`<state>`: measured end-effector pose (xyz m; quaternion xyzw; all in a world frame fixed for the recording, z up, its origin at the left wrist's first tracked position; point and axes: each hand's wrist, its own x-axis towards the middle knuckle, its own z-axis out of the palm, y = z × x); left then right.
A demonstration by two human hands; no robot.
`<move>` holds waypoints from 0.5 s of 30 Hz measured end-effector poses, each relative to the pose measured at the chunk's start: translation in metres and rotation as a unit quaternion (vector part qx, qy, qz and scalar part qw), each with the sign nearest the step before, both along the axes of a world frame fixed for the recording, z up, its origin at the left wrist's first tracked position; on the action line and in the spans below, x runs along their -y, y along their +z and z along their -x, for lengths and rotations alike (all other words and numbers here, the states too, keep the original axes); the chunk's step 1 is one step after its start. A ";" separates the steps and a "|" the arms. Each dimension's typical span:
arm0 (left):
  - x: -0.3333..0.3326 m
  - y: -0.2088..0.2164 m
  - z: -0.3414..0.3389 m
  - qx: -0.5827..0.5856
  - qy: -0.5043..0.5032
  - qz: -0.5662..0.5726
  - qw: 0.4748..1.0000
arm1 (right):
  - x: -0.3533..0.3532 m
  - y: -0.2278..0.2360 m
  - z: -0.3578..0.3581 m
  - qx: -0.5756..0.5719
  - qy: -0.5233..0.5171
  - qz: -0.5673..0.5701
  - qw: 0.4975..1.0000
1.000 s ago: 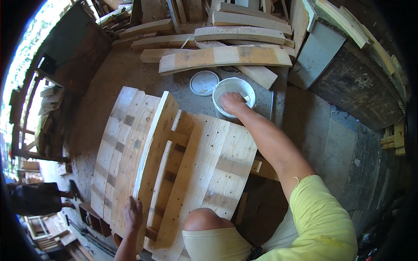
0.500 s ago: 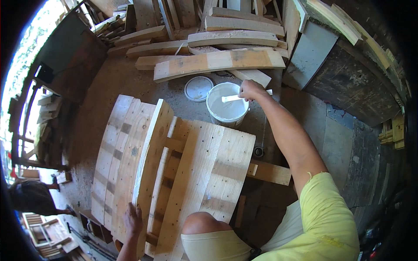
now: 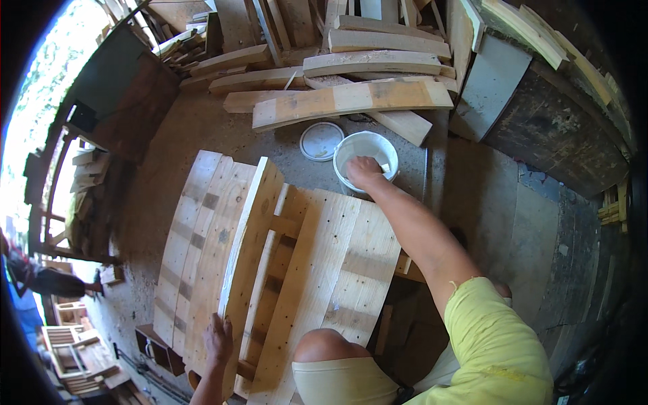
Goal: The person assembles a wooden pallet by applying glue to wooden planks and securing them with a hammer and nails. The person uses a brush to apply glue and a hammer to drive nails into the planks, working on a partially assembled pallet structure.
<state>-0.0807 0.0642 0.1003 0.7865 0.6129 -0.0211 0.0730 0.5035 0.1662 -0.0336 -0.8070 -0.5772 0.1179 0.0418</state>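
Observation:
My right hand (image 3: 363, 171) is inside the mouth of a white plastic bucket (image 3: 393, 150). It is closed round a white flat stick (image 3: 385, 167), mostly hidden by my fist, so its lower end cannot be seen. At the lower left my left hand (image 3: 218, 339) grips the near part of an upright wooden board (image 3: 251, 236). A whitish coating runs along that board's long top edge. The board stands between two wide slatted panels, a left one (image 3: 202, 243) and a right one (image 3: 344, 250), with narrow wooden strips (image 3: 260, 290) in the gap.
Beside the bucket lies a round white lid (image 3: 321, 142). Curved wooden planks (image 3: 354, 102) are stacked behind it. A dark-sided cabinet (image 3: 547, 121) stands at the right. Another person (image 3: 61, 282) is at the far left. My bent knee (image 3: 331, 345) rests near the right panel.
My right hand has moved down and left into the bucket, taking the stick from above the rim. My left hand stays on the board. The view has shifted slightly; the other person has moved.

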 end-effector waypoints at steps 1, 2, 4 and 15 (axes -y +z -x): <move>0.000 0.000 0.000 -0.003 0.007 0.004 1.000 | 0.002 -0.001 -0.004 -0.028 -0.021 -0.008 0.999; 0.000 0.000 0.000 -0.006 0.004 0.007 1.000 | 0.005 0.000 -0.012 -0.055 -0.043 -0.016 0.997; -0.001 -0.002 0.000 -0.001 0.003 0.010 1.000 | 0.014 0.008 -0.044 -0.116 -0.018 0.067 0.991; -0.003 0.002 0.001 0.013 0.001 0.015 1.000 | 0.087 0.035 -0.104 -0.413 -0.131 -0.012 0.901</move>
